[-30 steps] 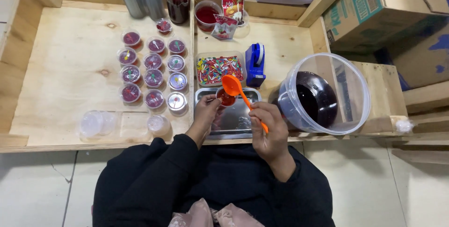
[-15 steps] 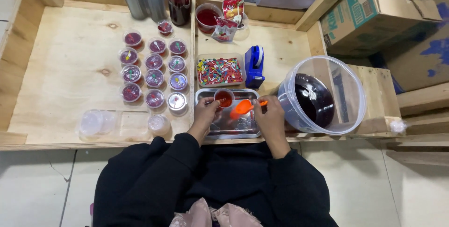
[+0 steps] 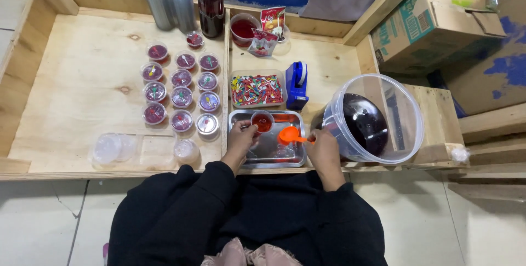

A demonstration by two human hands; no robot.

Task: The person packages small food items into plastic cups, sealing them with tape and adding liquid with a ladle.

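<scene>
At frame centre, the left hand (image 3: 240,139) pinches a small red-filled cup (image 3: 262,121) on the metal tray (image 3: 268,153), while the right hand (image 3: 322,146) grips an orange spoon (image 3: 289,134).

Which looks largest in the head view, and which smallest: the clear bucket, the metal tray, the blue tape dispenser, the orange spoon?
1. Clear bucket, clearly the largest.
2. Metal tray.
3. Blue tape dispenser.
4. Orange spoon, held by the right hand; its handle is partly hidden, so its full length is unsure.

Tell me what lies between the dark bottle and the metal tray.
In the head view, between the dark bottle and the metal tray lies the clear tub of colourful picks.
</scene>
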